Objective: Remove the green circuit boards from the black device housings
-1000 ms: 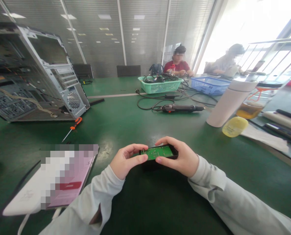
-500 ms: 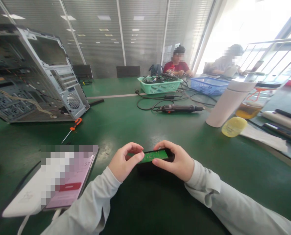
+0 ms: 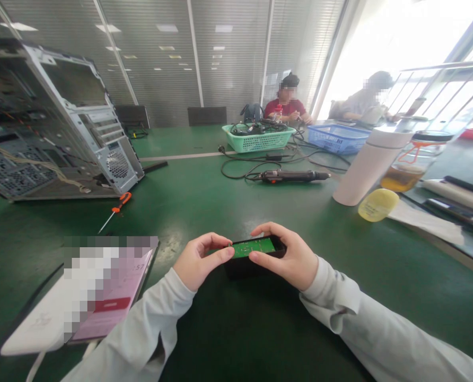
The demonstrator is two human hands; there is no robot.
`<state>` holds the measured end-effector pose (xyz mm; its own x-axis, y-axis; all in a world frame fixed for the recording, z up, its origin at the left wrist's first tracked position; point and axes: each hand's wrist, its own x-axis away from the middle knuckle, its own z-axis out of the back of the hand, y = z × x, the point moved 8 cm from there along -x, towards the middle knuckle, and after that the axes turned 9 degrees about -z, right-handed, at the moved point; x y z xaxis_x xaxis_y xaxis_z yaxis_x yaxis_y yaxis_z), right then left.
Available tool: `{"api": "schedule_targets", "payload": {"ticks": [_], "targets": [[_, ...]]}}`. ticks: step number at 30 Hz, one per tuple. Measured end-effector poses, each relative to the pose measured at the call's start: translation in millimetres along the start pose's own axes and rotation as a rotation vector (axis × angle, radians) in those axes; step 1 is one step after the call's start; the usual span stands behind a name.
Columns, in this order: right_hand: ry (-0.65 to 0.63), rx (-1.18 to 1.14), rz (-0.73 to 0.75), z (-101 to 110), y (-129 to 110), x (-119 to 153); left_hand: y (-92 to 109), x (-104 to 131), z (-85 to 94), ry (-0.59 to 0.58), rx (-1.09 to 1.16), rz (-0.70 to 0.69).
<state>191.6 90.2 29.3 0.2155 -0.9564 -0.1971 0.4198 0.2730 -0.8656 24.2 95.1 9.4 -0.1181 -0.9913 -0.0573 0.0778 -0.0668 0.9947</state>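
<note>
A black open-topped case (image 3: pixel 244 269) sits in front of me with a green circuit board (image 3: pixel 256 246) showing in its top. My left hand (image 3: pixel 204 258) pinches the board's left end between thumb and fingers; that end is partly covered by the fingertips. Around the right end of the case curls my right hand (image 3: pixel 290 255), its thumb along the near edge and its fingers over the far edge. The underside of the board is hidden inside the case.
To the left stand an opened computer case (image 3: pixel 117 164), an orange-handled screwdriver (image 3: pixel 121 202) and a phone (image 3: pixel 113 302). Ahead lie a corded electric screwdriver (image 3: pixel 292 176), a green basket (image 3: pixel 260 141) of cables and a blue basket (image 3: pixel 338 140). At right is a pale tumbler (image 3: pixel 356 170). Two people sit beyond.
The left fingertips have closed together at the board's left end. The case's near wall shows a little more, and the right hand keeps its hold. The whole view has shifted slightly.
</note>
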Motion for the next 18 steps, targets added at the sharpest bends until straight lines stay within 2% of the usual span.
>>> {"api": "schedule_targets", "payload": {"ticks": [6, 11, 15, 18], "targets": [[-0.042, 0.013, -0.053, -6, 4, 0, -3, 3, 0.3, 0.051, 0.079, 0.048], [-0.100, -0.012, -0.063, -13, 4, 2, 1, 2, 3.6, 0.072, 0.078, -0.020], [-0.085, -0.066, -0.086, -13, 5, 3, 6, 2, 5.3, 0.067, 0.007, -0.066], [-0.086, -0.061, -0.082, -13, 3, 4, 13, 4, 4.8, 0.046, -0.140, -0.132]]}}
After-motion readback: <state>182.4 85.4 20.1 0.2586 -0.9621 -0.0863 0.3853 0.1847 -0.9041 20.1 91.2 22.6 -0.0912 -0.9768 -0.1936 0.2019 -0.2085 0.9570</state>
